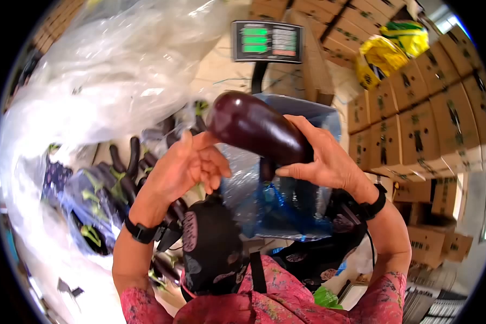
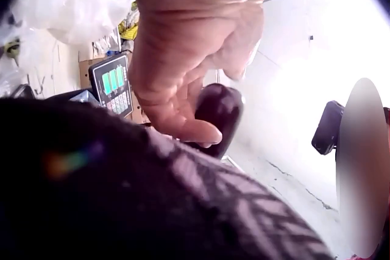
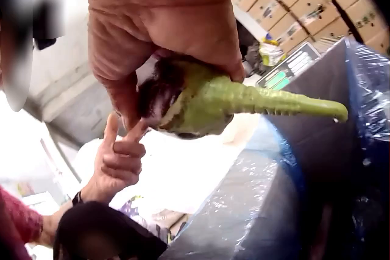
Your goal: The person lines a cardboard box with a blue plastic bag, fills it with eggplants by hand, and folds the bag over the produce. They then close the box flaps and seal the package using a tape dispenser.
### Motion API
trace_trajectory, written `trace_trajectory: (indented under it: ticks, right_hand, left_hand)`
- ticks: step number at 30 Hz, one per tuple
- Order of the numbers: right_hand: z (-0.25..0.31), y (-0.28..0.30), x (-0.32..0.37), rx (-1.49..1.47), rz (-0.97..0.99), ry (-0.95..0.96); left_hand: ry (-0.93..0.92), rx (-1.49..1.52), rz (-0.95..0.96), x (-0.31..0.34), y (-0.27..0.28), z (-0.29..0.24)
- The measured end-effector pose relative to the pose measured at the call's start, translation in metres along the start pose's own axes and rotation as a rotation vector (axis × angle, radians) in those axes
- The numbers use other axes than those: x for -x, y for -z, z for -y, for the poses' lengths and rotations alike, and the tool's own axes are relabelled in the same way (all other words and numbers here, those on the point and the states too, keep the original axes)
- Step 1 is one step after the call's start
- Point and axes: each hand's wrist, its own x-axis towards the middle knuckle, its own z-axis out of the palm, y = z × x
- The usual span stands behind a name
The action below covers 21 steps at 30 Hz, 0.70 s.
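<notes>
Eggplant [image 1: 256,125] clamped in right fingers [image 1: 309,130]; left fingers [image 1: 215,159] loosely bent; pale floor [image 1: 213,73], stacked cartons [image 1: 416,135].

Eggplant [image 1: 256,127] dk purple w/ grn stem [image 3: 280,100]; shirt [image 1: 291,297] pink floral-print.

Left hand [image 1: 181,164], one; right hand [image 1: 329,159], one; held aubergine [image 1: 259,127], one; black wristbands [image 1: 140,231], two; green-lit display [image 1: 267,41], one; blue-lined box [image 1: 331,116], one; other aubergines [image 1: 133,156], over five; stacked brown cartons [image 1: 418,129], more than ten.
</notes>
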Motion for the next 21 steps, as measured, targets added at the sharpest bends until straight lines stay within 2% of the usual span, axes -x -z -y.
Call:
trace_trajectory:
  ticks: [1,3,4,7,9,11,13,16,21]
  right_hand:
    - [-0.004,0.014,0.009,-0.082,0.01,-0.129]
    - [-0.009,0.038,0.029,-0.402,-0.057,-0.41]
    - [-0.022,0.048,0.04,-0.533,-0.076,-0.432]
    - [-0.085,0.07,0.073,-0.688,-0.299,-0.366]
    - [-0.13,0.085,0.1,-0.941,-0.341,-0.395]
    - [-0.175,0.085,0.121,-0.994,-0.541,-0.449]
    - [-0.218,0.076,0.144,-0.98,-0.598,-0.458]
    - [-0.27,0.053,0.167,-0.885,-0.672,-0.654]
    - [-0.357,0.002,0.169,-0.722,-0.829,-0.794]
  left_hand:
    - [-0.007,-0.147,0.038,-0.007,-0.008,-0.007]
    - [-0.034,-0.118,0.043,-0.012,-0.008,-0.005]
    - [-0.036,-0.101,0.007,-0.012,-0.005,-0.004]
    - [-0.035,-0.134,-0.111,-0.007,0.016,0.009]
    - [0.012,-0.155,-0.266,0.002,0.043,0.028]
    - [0.095,-0.154,-0.367,0.012,0.067,0.045]
    - [0.154,-0.162,-0.422,0.025,0.091,0.066]
    - [0.304,-0.189,-0.499,0.043,0.126,0.097]
    - [0.431,-0.394,-0.709,0.053,0.118,0.136]
